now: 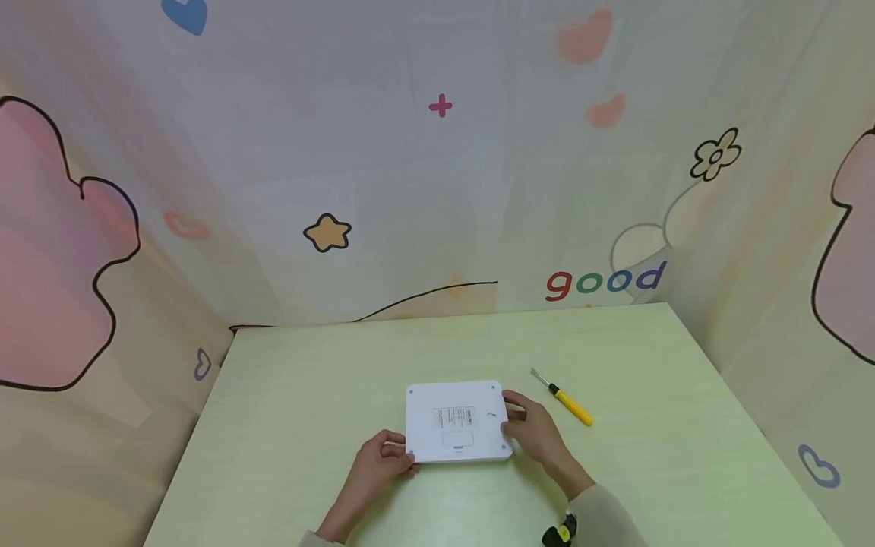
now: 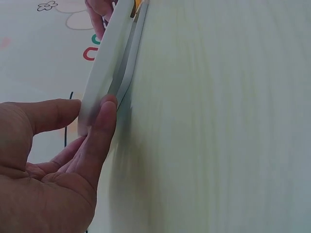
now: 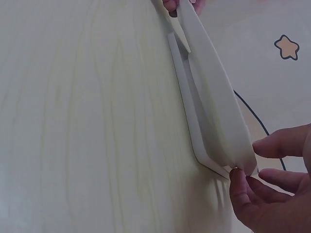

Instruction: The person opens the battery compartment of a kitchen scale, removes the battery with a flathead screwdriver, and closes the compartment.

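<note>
A white, flat back cover [image 1: 424,406] of a device faces up, with a printed label, a small battery door and a hole near each corner. My left hand [image 1: 376,465] pinches its near left corner between thumb and fingers. At the right edge, my right hand [image 1: 536,434] grips it the same way. Both wrist views show the cover tilted up over a shallow white lower shell [image 3: 190,116], with a gap along the near side. What the shell holds inside is hidden.
A screwdriver [image 1: 573,406] with a yellow and black handle lies on the pale green table [image 1: 307,380], right of the cover. Printed curtains [image 1: 410,175] hang behind the table and along its sides. Something black and yellow [image 1: 560,532] shows by the right sleeve.
</note>
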The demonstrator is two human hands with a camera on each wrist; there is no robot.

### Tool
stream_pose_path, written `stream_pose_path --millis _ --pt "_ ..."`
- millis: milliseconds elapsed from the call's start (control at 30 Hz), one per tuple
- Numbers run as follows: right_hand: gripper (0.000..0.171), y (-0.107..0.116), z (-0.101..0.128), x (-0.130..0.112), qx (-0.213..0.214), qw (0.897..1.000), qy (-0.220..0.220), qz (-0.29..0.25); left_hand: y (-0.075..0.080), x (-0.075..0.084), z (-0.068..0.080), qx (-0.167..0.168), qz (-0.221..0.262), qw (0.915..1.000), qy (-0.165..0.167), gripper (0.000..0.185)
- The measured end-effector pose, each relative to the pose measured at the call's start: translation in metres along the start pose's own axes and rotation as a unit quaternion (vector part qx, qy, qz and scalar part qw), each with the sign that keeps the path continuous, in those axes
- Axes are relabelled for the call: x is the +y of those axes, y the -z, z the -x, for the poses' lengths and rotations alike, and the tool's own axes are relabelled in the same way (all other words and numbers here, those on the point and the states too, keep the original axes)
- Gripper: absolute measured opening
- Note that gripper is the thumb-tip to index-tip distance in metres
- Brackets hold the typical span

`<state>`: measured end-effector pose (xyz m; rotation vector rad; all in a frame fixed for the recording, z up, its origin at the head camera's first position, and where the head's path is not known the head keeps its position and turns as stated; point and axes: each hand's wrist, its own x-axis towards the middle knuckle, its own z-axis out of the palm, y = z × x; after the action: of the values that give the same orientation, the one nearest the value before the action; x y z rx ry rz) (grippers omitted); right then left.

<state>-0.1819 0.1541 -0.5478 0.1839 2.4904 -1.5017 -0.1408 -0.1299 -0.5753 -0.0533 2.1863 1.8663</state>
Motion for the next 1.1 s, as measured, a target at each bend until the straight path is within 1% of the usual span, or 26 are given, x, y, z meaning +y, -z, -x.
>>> stream_pose_path --millis 67,233,333,567,767,867,967,1100 --pt "0.059 0.0 -0.001 0.0 -0.001 1.0 -0.002 0.0 0.0 0.0 -0.001 0.001 -0.005 1.0 -0.001 0.036" --pt "0.058 -0.001 -0.003 0.002 0.001 1.0 -0.004 -0.008 0.002 -0.002 -0.004 0.01 -0.047 0.9987 -0.012 0.04" --pt "0.057 -0.002 -0.002 0.003 0.001 1.0 -0.003 -0.013 0.003 0.0 -0.004 0.017 -0.065 0.9976 -0.018 0.041" --pt "0.055 -0.002 0.004 0.005 0.012 1.0 -0.001 -0.003 0.006 0.004 -0.003 0.03 -0.068 0.9966 -0.035 0.045" --pt "0.056 -0.003 0.015 0.01 0.02 1.0 0.005 0.01 0.007 0.003 -0.008 0.04 -0.073 0.995 -0.054 0.047" --pt "0.055 -0.003 0.019 0.012 0.021 1.0 0.011 0.017 0.006 0.002 -0.012 0.053 -0.073 0.9944 -0.055 0.048" --pt "0.055 -0.003 0.022 0.012 0.022 0.999 0.015 0.021 0.004 0.001 -0.015 0.065 -0.069 0.9945 -0.045 0.05" --pt "0.054 -0.003 0.024 0.012 0.024 0.999 0.021 0.024 0.002 0.001 -0.017 0.067 -0.055 0.9955 -0.038 0.051"
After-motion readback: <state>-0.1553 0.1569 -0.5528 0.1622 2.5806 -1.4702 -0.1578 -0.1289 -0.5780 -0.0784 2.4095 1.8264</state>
